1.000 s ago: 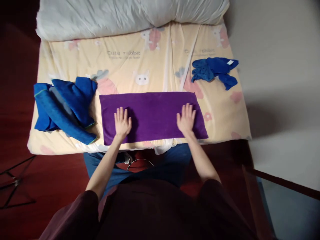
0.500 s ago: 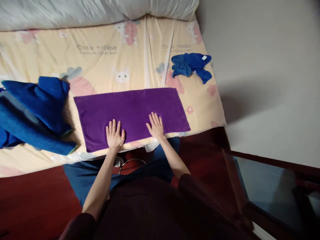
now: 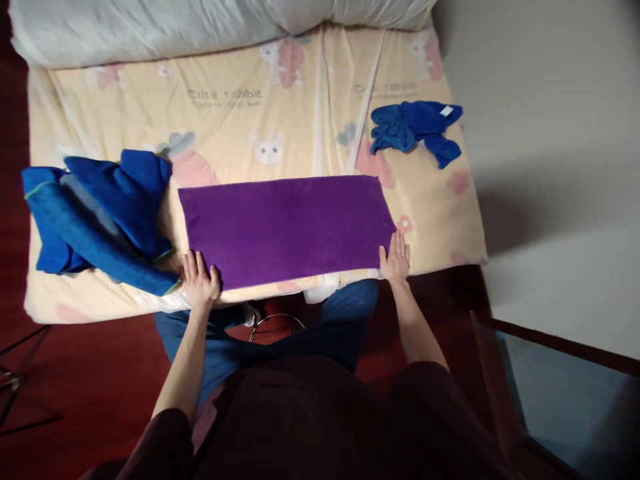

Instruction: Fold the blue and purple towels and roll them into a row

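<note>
**Along the near edge of a bed covered in a pale yellow, rabbit-print sheet, two bare hands frame a flat, rectangular purple cloth.**

The purple cloth lies spread out on the bed, its long side running left to right in front of the person. The left hand rests palm down at its near left corner, and the right hand rests palm down at its near right corner. On both hands the fingers are straight and point away from the body, the thumbs angled inward toward the cloth; they are open and have hold of nothing.

Just beside the left hand is a rumpled, bright blue cloth with green edging; whether they touch is hard to tell. A smaller, crumpled blue cloth with a white tag lies beyond the right hand, apart from the purple one. Across the far side of the bed stretches a thick, puffy, whitish quilt.
</note>
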Demonstrator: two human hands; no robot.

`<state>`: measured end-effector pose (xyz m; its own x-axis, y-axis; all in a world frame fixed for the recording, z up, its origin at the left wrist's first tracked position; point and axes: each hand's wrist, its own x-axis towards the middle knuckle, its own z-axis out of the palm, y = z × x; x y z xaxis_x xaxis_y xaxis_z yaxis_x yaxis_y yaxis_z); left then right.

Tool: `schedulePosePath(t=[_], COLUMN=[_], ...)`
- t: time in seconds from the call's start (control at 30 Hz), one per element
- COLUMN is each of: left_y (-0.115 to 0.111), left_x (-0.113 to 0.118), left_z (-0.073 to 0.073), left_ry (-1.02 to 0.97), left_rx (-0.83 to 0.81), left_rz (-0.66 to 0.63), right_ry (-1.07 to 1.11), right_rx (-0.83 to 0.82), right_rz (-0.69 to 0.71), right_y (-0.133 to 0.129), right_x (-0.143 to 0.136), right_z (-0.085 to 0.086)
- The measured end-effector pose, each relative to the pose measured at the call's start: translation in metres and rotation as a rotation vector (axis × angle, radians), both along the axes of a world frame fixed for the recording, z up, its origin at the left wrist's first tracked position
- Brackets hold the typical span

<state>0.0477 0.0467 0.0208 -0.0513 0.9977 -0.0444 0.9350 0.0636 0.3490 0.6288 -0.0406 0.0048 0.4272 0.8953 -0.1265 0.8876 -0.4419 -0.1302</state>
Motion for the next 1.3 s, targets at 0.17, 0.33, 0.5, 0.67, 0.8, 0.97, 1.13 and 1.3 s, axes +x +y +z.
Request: schedulePosePath(t=[0.17, 0.33, 0.5, 0.67, 0.8, 0.97, 1.13, 1.3], left_y=[-0.001, 0.000, -0.050, -0.154, -0.185, -0.175, -0.177, -0.177], left_x=[0.000, -0.005, -0.018, -0.024, -0.028, -0.028, -0.027, -0.026], left_z=[-0.003, 0.001, 0.007, -0.009, -0.014, -0.011, -0.013, -0.011], left_ry=[0.022, -0.077, -0.124, -0.137, -0.127, -0.099, -0.053, -0.031], left_rx=[0.016, 0.013, 0.125, 0.036, -0.283, -0.407, -0.436, -0.456], left_rz=[0.006, -0.001, -0.089, -0.240, -0.385, -0.446, -0.456, -0.467], right_ry=[0.006, 0.072, 0.217, 1.128, 1.626, 1.858, 1.942, 1.957], right_rx=[0.037, -0.005, 0.478, 0.638, 0.560, 0.462, 0.447, 0.479], right_rz=[-0.004, -0.048, -0.129, -0.482, -0.720, -0.796, -0.849, -0.924], right_y=[0.000, 0.006, -0.017, -0.070, -0.081, -0.064, -0.048, -0.034], right_x=[-0.001, -0.008, -0.091, -0.221, -0.286, -0.308, -0.312, -0.316], right_z=[-0.006, 0.009, 0.030, 0.019, 0.013, 0.016, 0.014, 0.007])
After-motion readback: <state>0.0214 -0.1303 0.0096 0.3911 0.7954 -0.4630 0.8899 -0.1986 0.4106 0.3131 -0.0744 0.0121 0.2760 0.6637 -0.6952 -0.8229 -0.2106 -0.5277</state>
